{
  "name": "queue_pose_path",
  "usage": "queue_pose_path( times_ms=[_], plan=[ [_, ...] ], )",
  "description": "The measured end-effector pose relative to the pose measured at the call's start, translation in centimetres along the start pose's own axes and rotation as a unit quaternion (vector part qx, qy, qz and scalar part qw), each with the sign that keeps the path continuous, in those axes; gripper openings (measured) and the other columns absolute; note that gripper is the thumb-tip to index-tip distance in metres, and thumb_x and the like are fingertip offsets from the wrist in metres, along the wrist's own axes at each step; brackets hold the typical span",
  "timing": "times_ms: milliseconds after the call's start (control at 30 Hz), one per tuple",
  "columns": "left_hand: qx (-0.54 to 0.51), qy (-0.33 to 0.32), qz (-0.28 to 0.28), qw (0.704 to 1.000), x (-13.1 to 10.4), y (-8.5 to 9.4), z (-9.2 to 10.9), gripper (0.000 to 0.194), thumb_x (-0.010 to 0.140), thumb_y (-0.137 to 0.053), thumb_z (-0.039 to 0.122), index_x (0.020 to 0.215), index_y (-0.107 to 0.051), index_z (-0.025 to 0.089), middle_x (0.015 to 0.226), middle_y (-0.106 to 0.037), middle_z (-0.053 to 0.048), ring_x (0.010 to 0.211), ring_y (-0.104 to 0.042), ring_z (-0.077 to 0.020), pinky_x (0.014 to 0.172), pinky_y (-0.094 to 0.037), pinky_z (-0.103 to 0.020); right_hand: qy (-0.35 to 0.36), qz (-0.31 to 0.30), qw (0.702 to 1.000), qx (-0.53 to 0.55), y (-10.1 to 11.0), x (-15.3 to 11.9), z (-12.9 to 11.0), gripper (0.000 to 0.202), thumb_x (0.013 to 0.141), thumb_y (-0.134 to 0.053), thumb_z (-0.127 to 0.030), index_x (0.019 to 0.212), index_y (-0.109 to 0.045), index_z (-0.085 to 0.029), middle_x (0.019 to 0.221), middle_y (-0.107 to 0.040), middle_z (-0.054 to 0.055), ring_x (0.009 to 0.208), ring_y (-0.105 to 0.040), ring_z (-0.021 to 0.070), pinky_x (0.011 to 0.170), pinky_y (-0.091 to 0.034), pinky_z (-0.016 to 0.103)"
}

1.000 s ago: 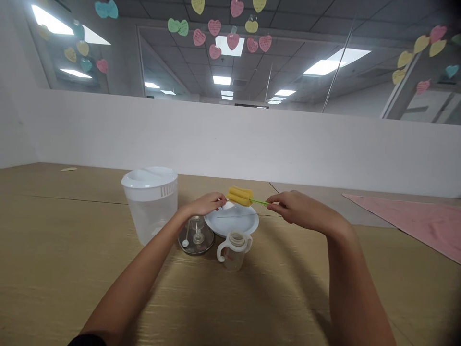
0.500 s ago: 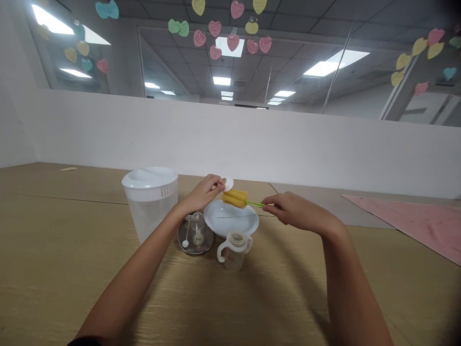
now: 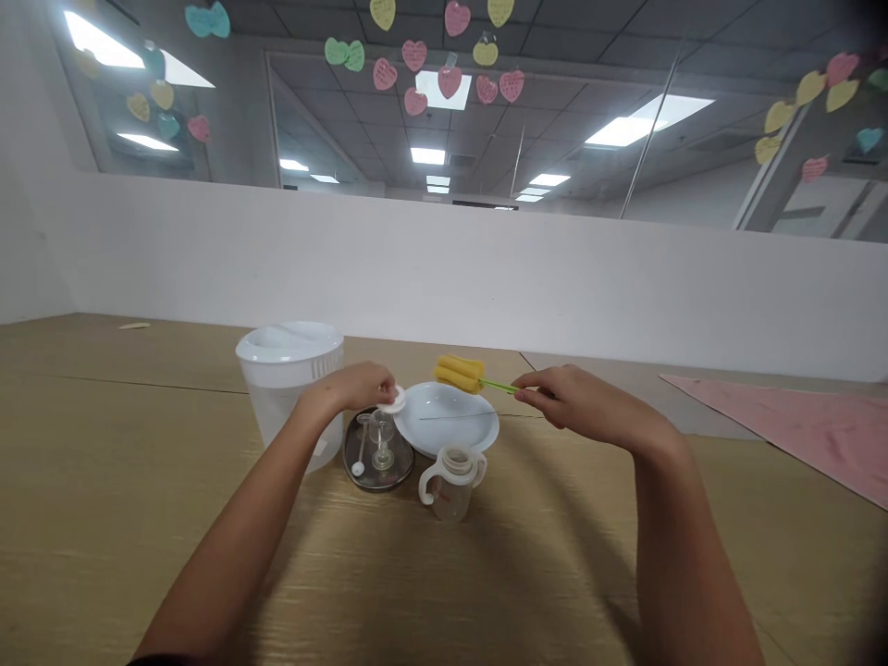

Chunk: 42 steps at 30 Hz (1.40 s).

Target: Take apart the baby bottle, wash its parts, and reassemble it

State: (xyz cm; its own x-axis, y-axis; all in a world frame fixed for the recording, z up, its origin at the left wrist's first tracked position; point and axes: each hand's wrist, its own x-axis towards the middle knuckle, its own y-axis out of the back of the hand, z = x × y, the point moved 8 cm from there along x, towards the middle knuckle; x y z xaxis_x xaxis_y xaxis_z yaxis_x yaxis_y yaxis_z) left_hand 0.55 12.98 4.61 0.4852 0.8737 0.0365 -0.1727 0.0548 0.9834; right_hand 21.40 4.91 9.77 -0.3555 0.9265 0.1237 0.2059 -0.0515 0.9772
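My left hand (image 3: 364,386) pinches a round white bottle collar (image 3: 394,400) above the far edge of a metal tray (image 3: 378,479). On that tray lie a clear bottle cap (image 3: 381,427), a clear nipple-like piece (image 3: 382,457) and a thin straw (image 3: 362,444) with a white end. My right hand (image 3: 565,396) grips the green handle of a yellow sponge bottle brush (image 3: 459,373), held level over a white bowl (image 3: 450,425). In front of the bowl stands an uncapped baby bottle (image 3: 452,486) with two white handles, touched by neither hand.
A white lidded bucket (image 3: 291,379) stands to the left, behind my left forearm. A pink cloth (image 3: 805,430) lies at the right of the brown table (image 3: 444,592). Behind is a white wall (image 3: 444,268) below a window with heart-shaped notes.
My left hand has moved left and down with the white collar, from beside the brush to over the tray. My right hand and the brush have shifted slightly right and up.
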Motion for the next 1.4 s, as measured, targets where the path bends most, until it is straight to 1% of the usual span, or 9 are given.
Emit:
queue_pose_path(
  times_ms=[133,333,467,667,833,1033,1200,1300,1400],
  plan=[
    [-0.028,0.032,-0.132,0.99,0.2,-3.1,-1.3,0.014,0.063,-0.059,0.024,0.07,-0.068,0.017,0.074,-0.069,-0.001,0.065,-0.055,-0.0142,0.056,-0.037,-0.02,-0.003,-0.008,1.0,0.0,-0.2,0.1,0.2,0.032,0.085,-0.033,-0.036,0.058,-0.033,-0.019,0.053,-0.033,-0.003,0.048,-0.028,0.0094,0.046,-0.021,0.024],
    [-0.039,0.058,-0.213,0.975,1.5,-7.0,-2.2,0.016,0.055,-0.067,0.029,0.065,-0.07,0.018,0.059,-0.066,-0.003,0.053,-0.055,-0.0141,0.051,-0.041,-0.021,-0.005,-0.01,1.0,0.003,-0.3,0.1,0.4,0.03,0.085,-0.032,-0.035,0.059,-0.03,-0.019,0.053,-0.031,-0.004,0.047,-0.027,0.0092,0.046,-0.021,0.024],
    [-0.038,0.05,-0.229,0.971,1.9,-8.1,-2.3,0.019,0.05,-0.07,0.03,0.066,-0.068,0.018,0.063,-0.066,-0.002,0.054,-0.055,-0.014,0.05,-0.042,-0.021,-0.009,-0.015,1.0,0.001,-0.3,0.0,0.4,0.03,0.085,-0.032,-0.036,0.061,-0.032,-0.019,0.054,-0.033,-0.004,0.048,-0.027,0.0093,0.046,-0.019,0.024],
    [0.006,0.05,-0.147,0.988,1.4,-4.9,-1.0,0.022,0.06,-0.064,0.033,0.076,-0.064,0.017,0.076,-0.066,-0.005,0.068,-0.057,-0.0188,0.056,-0.042,-0.024,-0.006,-0.013,1.0,0.001,-0.3,0.0,0.3,0.03,0.086,-0.031,-0.036,0.06,-0.03,-0.019,0.053,-0.032,-0.004,0.048,-0.027,0.0092,0.046,-0.019,0.024],
    [-0.067,-0.044,-0.083,0.993,-0.4,-2.2,4.6,0.041,0.07,-0.056,0.043,0.103,-0.056,0.019,0.099,-0.063,-0.004,0.085,-0.058,-0.0181,0.068,-0.042,-0.024,-0.004,-0.009,1.0,-0.002,-0.2,0.2,0.2,0.032,0.085,-0.033,-0.037,0.059,-0.032,-0.019,0.053,-0.034,-0.003,0.048,-0.029,0.0094,0.046,-0.021,0.024],
    [-0.034,-0.17,-0.122,0.977,-1.0,-5.5,10.1,0.068,0.061,-0.066,0.046,0.12,-0.046,0.02,0.115,-0.056,-0.006,0.099,-0.053,-0.0237,0.078,-0.041,-0.028,-0.009,-0.008,1.0,0.003,-0.3,0.1,0.5,0.032,0.086,-0.033,-0.036,0.059,-0.032,-0.019,0.054,-0.032,-0.004,0.048,-0.028,0.0094,0.046,-0.021,0.024],
    [0.0,-0.212,-0.118,0.97,-1.0,-6.4,11.1,0.055,0.063,-0.067,0.037,0.112,-0.052,0.018,0.107,-0.058,-0.007,0.094,-0.054,-0.0226,0.075,-0.041,-0.028,0.001,0.0,1.0,0.002,-0.3,0.3,0.8,0.033,0.086,-0.034,-0.037,0.058,-0.033,-0.019,0.054,-0.032,-0.004,0.048,-0.027,0.0093,0.046,-0.022,0.023],
    [-0.04,-0.225,-0.101,0.968,-1.6,-4.6,11.1,0.054,0.06,-0.071,0.036,0.109,-0.054,0.021,0.103,-0.059,-0.003,0.092,-0.055,-0.0208,0.073,-0.04,-0.025,0.002,0.022,1.0,0.009,0.2,0.3,0.6,0.035,0.087,-0.034,-0.039,0.059,-0.04,-0.019,0.054,-0.037,-0.003,0.049,-0.032,0.0098,0.046,-0.024,0.023],
    [-0.104,-0.235,-0.042,0.966,-1.8,-1.9,10.3,0.056,0.058,-0.072,0.037,0.11,-0.054,0.024,0.105,-0.059,0.0,0.094,-0.054,-0.0201,0.076,-0.041,-0.025,-0.005,0.1,0.994,0.038,2.0,-0.4,0.1,0.036,0.087,-0.035,-0.045,0.068,-0.053,-0.019,0.056,-0.045,-0.003,0.051,-0.037,0.0103,0.048,-0.027,0.022]
  ],
)
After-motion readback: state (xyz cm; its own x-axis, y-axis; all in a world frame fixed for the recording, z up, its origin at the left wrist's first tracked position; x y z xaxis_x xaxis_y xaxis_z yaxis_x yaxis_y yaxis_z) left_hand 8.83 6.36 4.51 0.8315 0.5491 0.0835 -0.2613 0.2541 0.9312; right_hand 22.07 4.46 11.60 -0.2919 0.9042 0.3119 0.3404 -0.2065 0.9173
